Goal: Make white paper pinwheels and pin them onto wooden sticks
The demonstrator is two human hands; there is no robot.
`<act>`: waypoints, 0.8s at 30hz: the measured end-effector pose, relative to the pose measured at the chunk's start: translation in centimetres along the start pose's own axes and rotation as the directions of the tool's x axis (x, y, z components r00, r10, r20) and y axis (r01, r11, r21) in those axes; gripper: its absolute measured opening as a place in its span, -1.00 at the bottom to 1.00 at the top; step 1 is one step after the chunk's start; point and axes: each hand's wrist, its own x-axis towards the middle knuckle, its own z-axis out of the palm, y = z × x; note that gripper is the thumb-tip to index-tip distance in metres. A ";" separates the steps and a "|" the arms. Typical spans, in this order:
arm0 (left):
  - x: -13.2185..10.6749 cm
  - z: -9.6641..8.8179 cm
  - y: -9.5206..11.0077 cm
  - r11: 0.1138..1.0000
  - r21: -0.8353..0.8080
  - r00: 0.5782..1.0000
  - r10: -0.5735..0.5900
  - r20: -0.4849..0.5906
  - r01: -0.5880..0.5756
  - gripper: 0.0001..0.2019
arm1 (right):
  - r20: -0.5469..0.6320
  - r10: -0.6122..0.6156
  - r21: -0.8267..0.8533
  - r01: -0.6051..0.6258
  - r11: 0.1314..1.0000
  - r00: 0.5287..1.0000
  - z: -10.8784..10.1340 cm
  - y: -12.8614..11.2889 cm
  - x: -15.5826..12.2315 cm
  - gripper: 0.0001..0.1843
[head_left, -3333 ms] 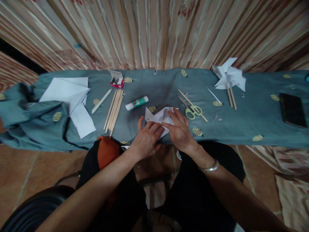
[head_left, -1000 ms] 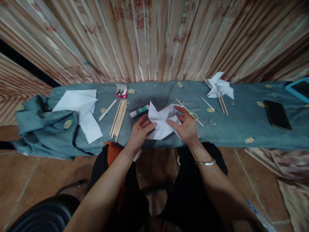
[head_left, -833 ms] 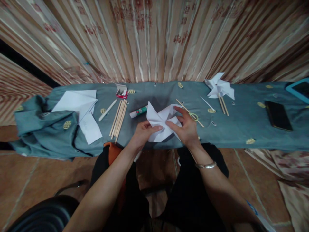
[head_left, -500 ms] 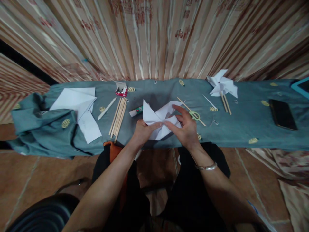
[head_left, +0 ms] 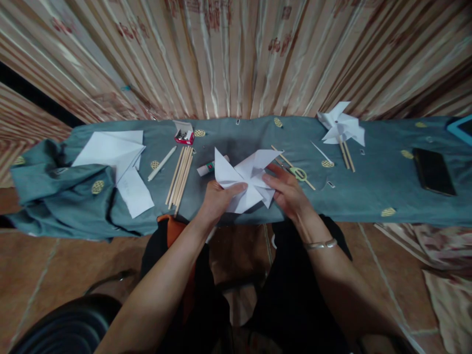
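Note:
A white paper pinwheel point(head_left: 246, 173) is held above the cloth in front of me, its folded blades spread around the centre. My left hand point(head_left: 220, 196) grips it from the lower left, the thumb pressing near the middle and the fingers hidden underneath. My right hand point(head_left: 287, 191) pinches the right-hand blade between thumb and fingers. Behind the paper on the left lies a glue stick point(head_left: 207, 168). Just beyond my right hand rest green-handled scissors point(head_left: 298, 173) and a thin wooden stick point(head_left: 309, 185).
A bundle of wooden sticks point(head_left: 179, 177), a white pen-like stick point(head_left: 162, 163) and a small red box point(head_left: 184, 133) of metal bits lie left. Further left are paper sheets point(head_left: 110, 152). On the right are another pinwheel point(head_left: 339, 125) with sticks and a phone point(head_left: 434, 171).
My right thumb has moved from the pinwheel's centre out to its right blade, and the right fingers have dropped lower behind it. My left hand keeps its hold.

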 end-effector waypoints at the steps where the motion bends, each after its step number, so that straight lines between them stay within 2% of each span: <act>1: 0.0 0.0 0.0 1.000 0.003 1.000 -0.002 0.008 0.002 -0.72 | 0.017 0.006 -0.007 -0.005 1.000 1.000 0.0 0.1 0.0 -0.34; 10: 0.3 -0.3 -0.3 0.997 0.069 1.000 0.022 0.002 -0.022 -0.69 | 0.009 -0.059 -0.076 0.060 0.995 0.998 0.1 0.9 0.3 -0.35; 24: -0.1 0.4 0.0 1.000 0.028 0.999 0.014 -0.033 -0.013 -0.73 | 0.031 -0.092 -0.130 0.096 0.987 0.995 0.3 0.7 -0.1 -0.40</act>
